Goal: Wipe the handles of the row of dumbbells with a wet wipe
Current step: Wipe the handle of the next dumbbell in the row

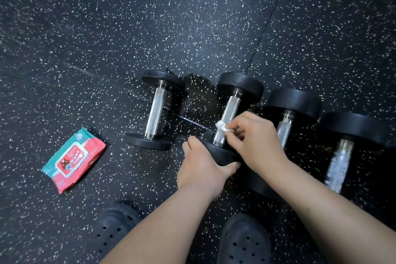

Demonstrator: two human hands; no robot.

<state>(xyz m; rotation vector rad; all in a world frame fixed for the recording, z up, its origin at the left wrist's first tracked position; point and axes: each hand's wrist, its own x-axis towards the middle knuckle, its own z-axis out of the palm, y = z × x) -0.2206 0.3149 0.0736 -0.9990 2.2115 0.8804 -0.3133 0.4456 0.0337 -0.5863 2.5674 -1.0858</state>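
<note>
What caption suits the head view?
Right hand presses wet wipe on second dumbbell's handle; left hand grips its weight.

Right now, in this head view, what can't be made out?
All in the head view:
Wipe: mostly hidden inside the right hand.
Second dumbbell: near head partly covered by the left hand.
Third dumbbell: near end hidden behind the right hand and forearm.
Pack: small print too small to read.
Shoes: cut off by the bottom edge.
</note>
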